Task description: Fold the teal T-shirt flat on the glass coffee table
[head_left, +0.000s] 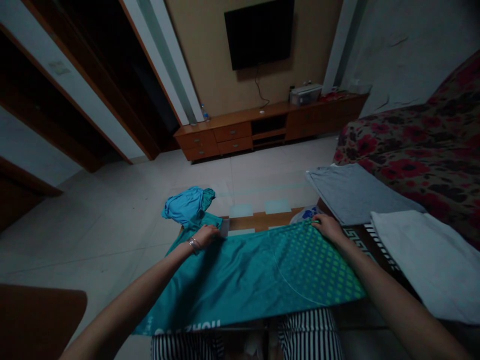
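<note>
A teal shirt [240, 280] with a green dotted pattern at its right end and white lettering at its lower left lies stretched out in front of me. My left hand [205, 236], a bracelet at its wrist, pinches the far edge toward the left. At the far right corner, my right hand [327, 227] grips the dotted end. Past my left hand, a crumpled blue garment [184, 204] lies with a darker teal bit beside it. The shirt covers most of the table [258, 220] under it.
On the right, a folded grey garment [360, 192] and a folded white garment [427, 265] lie near a floral sofa [405, 145]. A plastic bag [305, 214] sits beyond the shirt. Further off stand a low wooden TV cabinet [232, 137] and a wall-mounted television [260, 35]. A brown chair-like edge [37, 320] is at lower left.
</note>
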Demonstrator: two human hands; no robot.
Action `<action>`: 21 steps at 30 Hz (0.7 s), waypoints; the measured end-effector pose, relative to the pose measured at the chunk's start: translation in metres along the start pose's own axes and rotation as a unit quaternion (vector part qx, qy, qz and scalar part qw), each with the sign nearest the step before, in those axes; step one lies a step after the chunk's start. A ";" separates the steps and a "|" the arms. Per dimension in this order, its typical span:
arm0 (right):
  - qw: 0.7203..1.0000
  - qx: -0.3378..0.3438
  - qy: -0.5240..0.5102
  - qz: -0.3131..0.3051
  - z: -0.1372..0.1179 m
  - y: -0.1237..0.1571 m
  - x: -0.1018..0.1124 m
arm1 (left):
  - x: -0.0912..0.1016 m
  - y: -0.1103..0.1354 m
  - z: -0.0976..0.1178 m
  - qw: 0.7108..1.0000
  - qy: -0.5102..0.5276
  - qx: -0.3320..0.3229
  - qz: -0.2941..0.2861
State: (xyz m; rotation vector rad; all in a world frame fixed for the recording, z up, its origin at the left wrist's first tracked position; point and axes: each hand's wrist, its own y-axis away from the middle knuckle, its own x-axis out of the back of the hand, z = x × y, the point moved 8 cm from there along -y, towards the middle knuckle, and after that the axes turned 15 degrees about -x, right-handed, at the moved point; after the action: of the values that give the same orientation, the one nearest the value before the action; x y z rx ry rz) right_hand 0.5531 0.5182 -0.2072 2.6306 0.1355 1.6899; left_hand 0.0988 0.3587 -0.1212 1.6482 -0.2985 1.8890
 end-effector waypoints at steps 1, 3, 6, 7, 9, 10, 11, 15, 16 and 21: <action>1.000 -0.001 -0.011 0.007 0.002 0.001 0.000 | -0.004 -0.002 0.003 1.000 -0.004 0.000 -0.011; 1.000 -0.006 -0.024 0.018 0.005 0.001 -0.001 | -0.009 -0.004 0.009 0.999 -0.023 0.000 -0.038; 0.999 -0.016 -0.028 0.019 0.008 0.001 -0.002 | -0.011 -0.005 0.015 0.997 -0.062 -0.002 -0.051; 0.999 -0.017 -0.032 0.016 0.008 0.001 -0.002 | -0.011 -0.006 0.016 0.996 -0.075 -0.002 -0.048; 0.999 -0.018 -0.045 0.005 0.008 -0.001 -0.003 | -0.011 -0.006 0.016 0.994 -0.099 0.002 -0.044; 0.998 -0.019 -0.054 0.000 0.007 -0.001 -0.002 | -0.011 -0.006 0.015 0.993 -0.109 0.006 -0.046; 0.998 -0.020 -0.063 -0.004 0.007 -0.002 -0.001 | -0.011 -0.006 0.013 0.992 -0.116 0.011 -0.052; 0.997 -0.025 -0.076 -0.011 0.005 0.000 0.007 | -0.010 -0.005 0.006 0.990 -0.117 0.017 -0.077; 0.997 -0.018 -0.073 -0.012 0.003 0.001 0.010 | -0.009 -0.006 0.005 0.991 -0.113 0.012 -0.076; 0.998 0.036 -0.046 -0.002 -0.008 0.004 0.023 | -0.004 -0.011 0.011 0.995 -0.081 -0.061 -0.022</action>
State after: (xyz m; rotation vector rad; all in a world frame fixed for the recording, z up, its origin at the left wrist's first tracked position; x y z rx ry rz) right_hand 0.5550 0.5160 -0.1829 2.7524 0.2030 1.5873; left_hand 0.1139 0.3601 -0.1255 1.7137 -0.4301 1.6740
